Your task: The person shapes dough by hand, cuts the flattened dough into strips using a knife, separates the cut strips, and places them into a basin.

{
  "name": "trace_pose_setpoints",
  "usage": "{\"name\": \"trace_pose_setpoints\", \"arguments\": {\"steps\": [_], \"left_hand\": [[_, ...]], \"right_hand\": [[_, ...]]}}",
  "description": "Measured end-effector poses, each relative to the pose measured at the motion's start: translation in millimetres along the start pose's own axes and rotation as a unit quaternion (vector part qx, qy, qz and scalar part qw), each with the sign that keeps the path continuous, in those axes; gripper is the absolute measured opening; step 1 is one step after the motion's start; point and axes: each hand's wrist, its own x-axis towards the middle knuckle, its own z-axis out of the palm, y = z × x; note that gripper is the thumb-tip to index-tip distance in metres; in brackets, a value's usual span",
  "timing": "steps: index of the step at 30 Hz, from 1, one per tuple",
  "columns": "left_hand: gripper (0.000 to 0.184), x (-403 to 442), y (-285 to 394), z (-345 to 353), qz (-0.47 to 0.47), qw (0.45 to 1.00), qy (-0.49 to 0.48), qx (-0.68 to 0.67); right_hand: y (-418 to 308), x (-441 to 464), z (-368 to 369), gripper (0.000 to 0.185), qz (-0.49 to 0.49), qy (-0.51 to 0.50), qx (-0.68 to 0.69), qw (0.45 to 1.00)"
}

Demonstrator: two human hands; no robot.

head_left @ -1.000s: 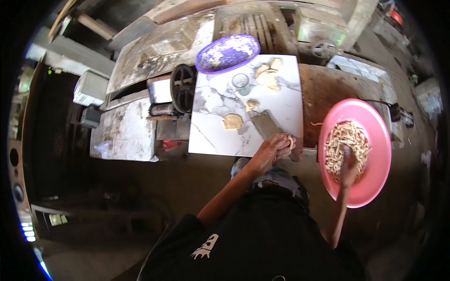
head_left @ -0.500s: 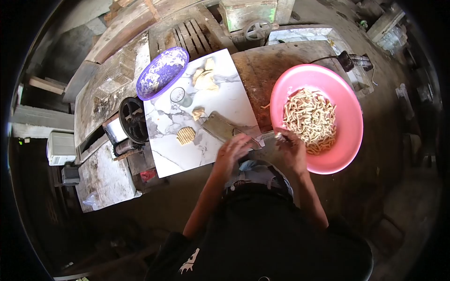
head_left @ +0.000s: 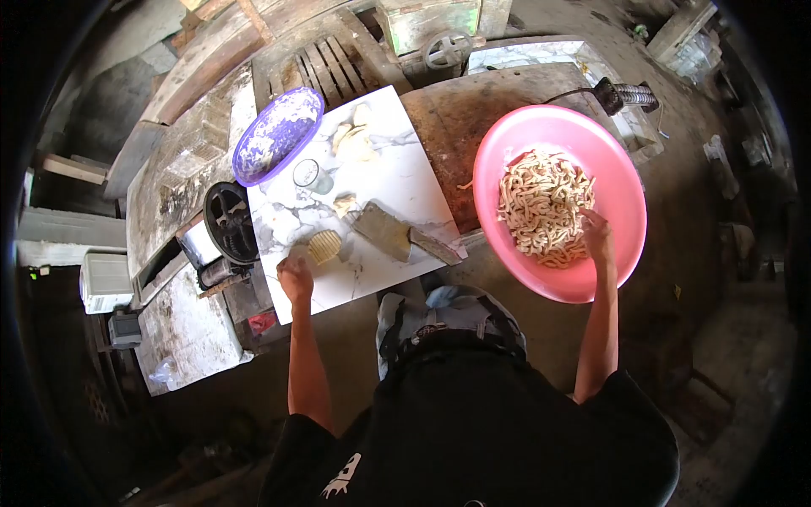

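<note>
While my left hand (head_left: 295,275) curls beside the ridged dough slab (head_left: 324,247) at ten o'clock, my right hand (head_left: 596,232) bends over the basin (head_left: 623,190) at one; I can't tell either's grip. The slab looks light, soft: hold its edges.

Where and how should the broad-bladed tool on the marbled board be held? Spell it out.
Take it by the narrow handle, coming from the person's near right. That looks best because the tool lies flat, its broad blade to the left, while the handle runs toward the near right corner of the marbled board.
</note>
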Motion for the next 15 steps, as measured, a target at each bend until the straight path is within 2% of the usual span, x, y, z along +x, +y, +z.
{"name": "trace_pose_setpoints", "arguments": {"steps": [1, 2, 3, 5, 7, 9, 11, 12, 13, 15], "left_hand": [[0.034, 3, -2, 5, -0.004, 1.0, 0.002, 0.002], [0.033, 7, -4, 11, -0.013, 1.0, -0.005, 0.015], [0.031, 9, -7, 9, -0.026, 0.999, -0.01, 0.03], [0.028, 5, 13, -2, -0.044, 0.999, 0.024, 0.015], [0.025, 11, 1, 2, -0.023, 1.0, 0.002, -0.017], [0.023, 10, 17, -4, -0.064, 0.998, 0.003, -0.03], [0.021, 11, 18, -7, -0.057, 0.996, -0.006, -0.066], [0.02, 11, 14, -3, -0.07, 0.994, 0.004, -0.08], [0.021, 11, 15, -4, -0.062, 0.993, 0.009, -0.096], [0.024, 9, 22, -6, -0.059, 0.991, 0.003, -0.124]], "right_hand": [[-15, -2, 1, 0.026, 0.026, 0.014, -0.018, 0.999], [-28, -9, -5, 0.027, -0.013, 0.031, -0.062, 0.997], [-9, -2, -2, 0.029, -0.042, 0.025, -0.027, 0.998], [-18, -5, 6, 0.031, -0.013, 0.026, -0.006, 1.0], [-78, -27, 10, 0.032, 0.032, 0.018, 0.062, 0.997], [-123, -42, 24, 0.032, 0.022, 0.003, 0.094, 0.995], [-143, -51, 40, 0.034, -0.088, 0.029, 0.069, 0.993], [-157, -59, 51, 0.032, -0.073, -0.009, 0.116, 0.991], [-170, -66, 65, 0.027, -0.075, -0.045, 0.218, 0.972], [-192, -80, 105, 0.02, -0.16, -0.079, 0.236, 0.955]]}}
